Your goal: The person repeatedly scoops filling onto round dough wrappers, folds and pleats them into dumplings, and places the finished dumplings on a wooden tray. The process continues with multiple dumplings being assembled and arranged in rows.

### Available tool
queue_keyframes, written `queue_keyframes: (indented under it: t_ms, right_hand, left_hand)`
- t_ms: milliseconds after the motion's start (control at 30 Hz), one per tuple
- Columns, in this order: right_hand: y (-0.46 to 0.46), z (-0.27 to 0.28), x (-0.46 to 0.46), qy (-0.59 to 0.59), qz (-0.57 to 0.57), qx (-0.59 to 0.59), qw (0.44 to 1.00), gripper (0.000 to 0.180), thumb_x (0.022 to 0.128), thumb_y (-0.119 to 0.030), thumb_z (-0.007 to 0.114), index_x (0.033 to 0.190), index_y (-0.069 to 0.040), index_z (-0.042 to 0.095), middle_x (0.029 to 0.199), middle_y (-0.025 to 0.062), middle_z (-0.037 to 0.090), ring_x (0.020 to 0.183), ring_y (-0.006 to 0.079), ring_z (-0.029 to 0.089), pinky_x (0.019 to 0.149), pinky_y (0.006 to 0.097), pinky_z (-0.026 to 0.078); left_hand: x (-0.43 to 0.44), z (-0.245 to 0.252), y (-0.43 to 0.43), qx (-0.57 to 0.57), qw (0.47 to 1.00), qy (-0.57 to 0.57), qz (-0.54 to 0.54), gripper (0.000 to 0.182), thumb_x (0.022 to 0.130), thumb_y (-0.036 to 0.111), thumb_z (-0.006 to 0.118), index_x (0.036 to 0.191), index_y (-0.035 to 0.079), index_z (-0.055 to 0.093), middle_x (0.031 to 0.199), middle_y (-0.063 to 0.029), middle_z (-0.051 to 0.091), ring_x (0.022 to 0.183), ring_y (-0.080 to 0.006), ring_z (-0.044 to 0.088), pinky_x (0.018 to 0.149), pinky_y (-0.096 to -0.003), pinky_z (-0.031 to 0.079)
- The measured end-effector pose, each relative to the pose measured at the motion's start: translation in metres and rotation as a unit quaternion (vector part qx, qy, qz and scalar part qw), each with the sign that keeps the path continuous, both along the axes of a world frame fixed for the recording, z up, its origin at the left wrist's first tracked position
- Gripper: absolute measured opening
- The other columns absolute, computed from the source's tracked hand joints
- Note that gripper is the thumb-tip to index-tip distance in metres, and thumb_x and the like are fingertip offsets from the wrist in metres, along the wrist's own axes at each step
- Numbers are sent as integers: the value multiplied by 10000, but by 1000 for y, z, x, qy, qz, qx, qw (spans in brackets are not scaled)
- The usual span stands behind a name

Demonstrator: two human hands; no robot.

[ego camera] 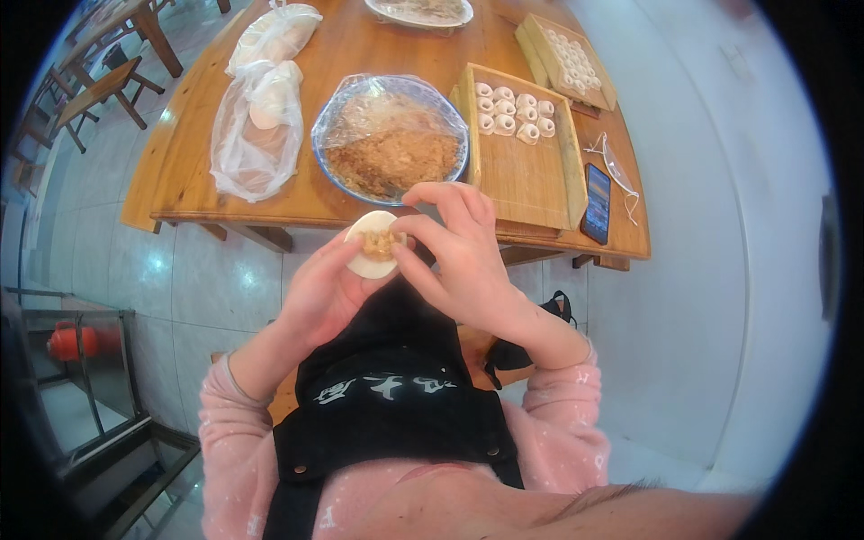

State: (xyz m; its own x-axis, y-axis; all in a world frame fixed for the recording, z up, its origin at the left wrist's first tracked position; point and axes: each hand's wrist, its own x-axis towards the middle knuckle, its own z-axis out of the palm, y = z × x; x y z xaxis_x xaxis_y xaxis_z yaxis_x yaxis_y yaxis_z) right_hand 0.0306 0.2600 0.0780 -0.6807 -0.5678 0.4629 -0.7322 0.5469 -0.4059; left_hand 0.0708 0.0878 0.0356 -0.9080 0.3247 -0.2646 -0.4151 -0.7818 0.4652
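A round dough wrapper (368, 268) with a lump of minced filling (379, 244) at its middle lies in my left hand (322, 287), just in front of the table edge. The thumb and a finger of my right hand (461, 260) touch the right side of the wrapper and filling. Beyond them stands a blue-rimmed bowl of minced filling (391, 162), partly covered with plastic film. Folded dumplings (504, 108) sit in rows at the far end of a wooden tray (523, 179) to the right. Stacked wrappers (270, 101) lie in a clear plastic bag (256, 158) at the left.
A second tray of dumplings (607, 91) stands at the back right. A phone (597, 202) and a white face mask (617, 169) lie near the table's right edge. Another bag of wrappers (277, 34) and a film-covered plate (422, 10) are at the back. A wooden bench (104, 84) stands left.
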Motion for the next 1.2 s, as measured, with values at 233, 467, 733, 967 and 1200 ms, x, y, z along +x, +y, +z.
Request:
queue_keyframes:
  t_ms: [233,467,733,967,1200]
  right_hand:
    - [1,1,0,-10,-5,29,1000,119,732,-81,627,850,-74,613,975,54,538,956,241,485,836,372,322]
    - [-6,6,0,2,28,65,997,40,738,-83,602,777,-76,602,815,32,523,866,206,496,823,375,313]
    - [-8,8,0,-11,63,46,997,118,770,-53,575,886,-67,595,811,55,568,841,225,547,922,420,309]
    - [-9,11,6,3,53,38,998,170,750,-120,624,906,-73,576,863,52,547,866,216,546,895,410,315]
    - [-21,0,13,46,14,74,996,222,705,-186,689,872,-100,570,804,37,515,794,200,530,784,370,325]
  left_hand:
    - [2,-5,6,8,1000,2,-9,392,953,163,405,1303,-10,368,1272,-118,466,1177,-219,470,1021,-387,367]
    - [6,-7,7,16,999,9,-29,394,960,175,396,1304,-14,365,1281,-117,458,1187,-215,463,1019,-384,371]
    - [10,-5,3,31,999,5,-24,386,967,166,375,1303,-24,357,1293,-128,444,1213,-223,442,1043,-391,354]
    - [11,-8,2,50,998,-20,-21,380,965,157,376,1304,-14,362,1283,-122,451,1181,-218,466,1023,-384,373]
    - [11,-12,6,39,999,-12,-13,362,966,167,374,1288,2,392,1255,-104,476,1161,-206,478,981,-364,399]
